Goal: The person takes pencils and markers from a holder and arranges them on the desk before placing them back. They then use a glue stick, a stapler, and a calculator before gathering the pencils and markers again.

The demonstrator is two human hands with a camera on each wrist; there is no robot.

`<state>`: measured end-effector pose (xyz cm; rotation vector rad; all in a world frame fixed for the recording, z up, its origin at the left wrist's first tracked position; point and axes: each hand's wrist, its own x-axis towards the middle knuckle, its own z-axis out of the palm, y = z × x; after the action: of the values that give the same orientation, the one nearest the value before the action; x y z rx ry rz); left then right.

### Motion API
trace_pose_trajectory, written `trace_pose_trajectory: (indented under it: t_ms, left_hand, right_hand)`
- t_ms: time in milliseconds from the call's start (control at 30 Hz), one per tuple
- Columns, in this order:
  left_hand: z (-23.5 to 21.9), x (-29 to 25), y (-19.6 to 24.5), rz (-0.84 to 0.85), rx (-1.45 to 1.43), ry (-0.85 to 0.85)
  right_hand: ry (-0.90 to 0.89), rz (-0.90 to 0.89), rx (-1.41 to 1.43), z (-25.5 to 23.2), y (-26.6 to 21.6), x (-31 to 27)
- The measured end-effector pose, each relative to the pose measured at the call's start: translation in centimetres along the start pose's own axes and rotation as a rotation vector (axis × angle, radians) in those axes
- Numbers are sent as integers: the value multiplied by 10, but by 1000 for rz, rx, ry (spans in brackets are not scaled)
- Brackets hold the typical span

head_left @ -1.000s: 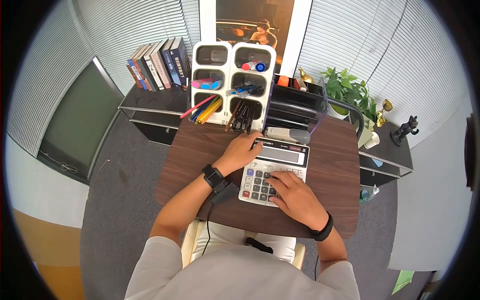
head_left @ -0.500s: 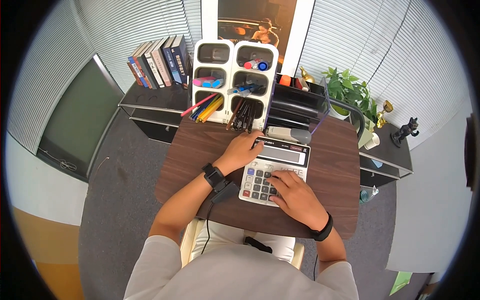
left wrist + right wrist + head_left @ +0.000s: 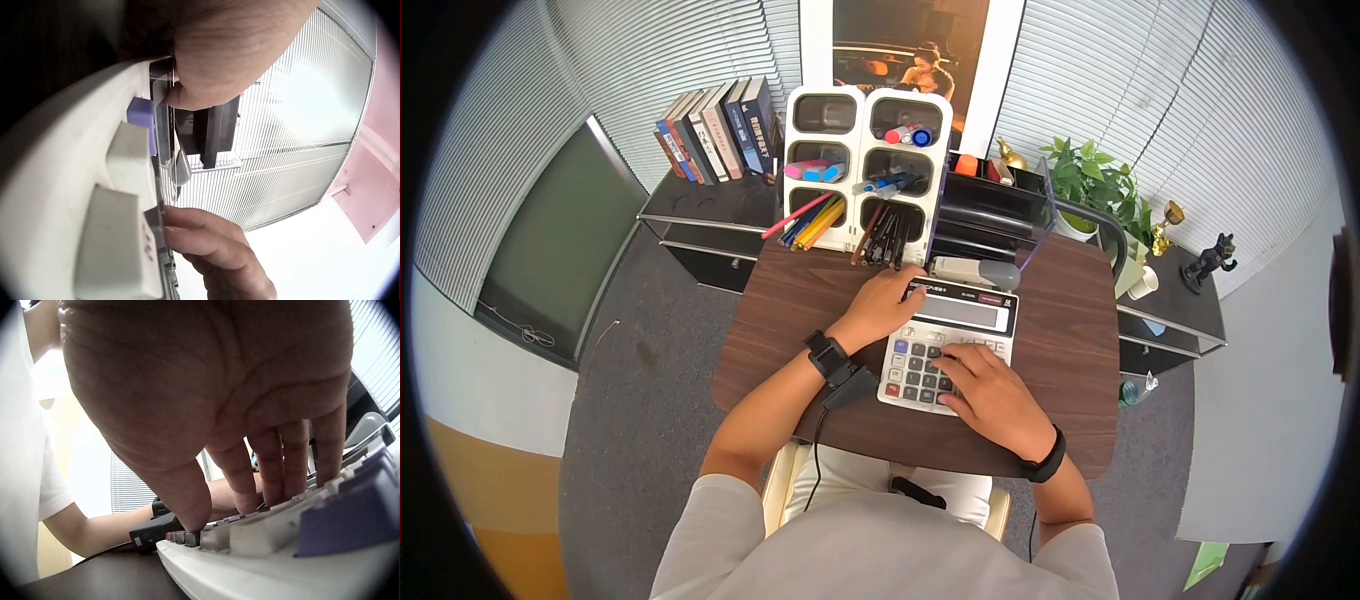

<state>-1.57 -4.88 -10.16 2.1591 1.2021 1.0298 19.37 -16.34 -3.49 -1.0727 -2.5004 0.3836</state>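
A white desktop calculator lies on the brown table, its grey display towards the back. My left hand holds its upper left corner, with the thumb over the dark frame beside the display and the fingers at the back edge. My right hand spreads over the right part of the keypad, hiding several keys. In the right wrist view the fingertips come down onto the keys from a raised palm. The left wrist view shows the left thumb close to the display frame and right-hand fingers over the keys.
A white organizer with pens, pencils and markers stands behind the calculator. Beside it are a black rack and a grey-white stapler-like object. Books stand at the left, a plant at the right. A cable hangs from the left wrist device.
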Motion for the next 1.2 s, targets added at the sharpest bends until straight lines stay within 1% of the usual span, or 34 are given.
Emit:
trace_pose_trajectory:
  t_ms: [67,167,300,367,400,467,567,1200]
  left_hand:
    - [-4,0,2,-55,26,-74]
    - [-4,1,1,-61,29,-85]
    - [-3,0,1,-59,35,-77]
    - [-1,0,1,23,-17,-6]
    - [-1,0,0,23,-18,-6]
    - [-3,0,2,-61,41,-68]
    - [-5,1,4,-72,24,-88]
    - [-4,0,5,-50,14,-48]
  right_hand:
    - [3,-3,2,1,0,1]
    - [4,4,7,0,0,1]
    - [-1,9,5,0,-1,1]
    - [2,6,0,0,-1,1]
    - [2,7,3,0,-1,1]
    - [2,11,6,0,-1,0]
    - [-4,24,16,0,-2,1]
    - [-17,33,16,0,-3,3]
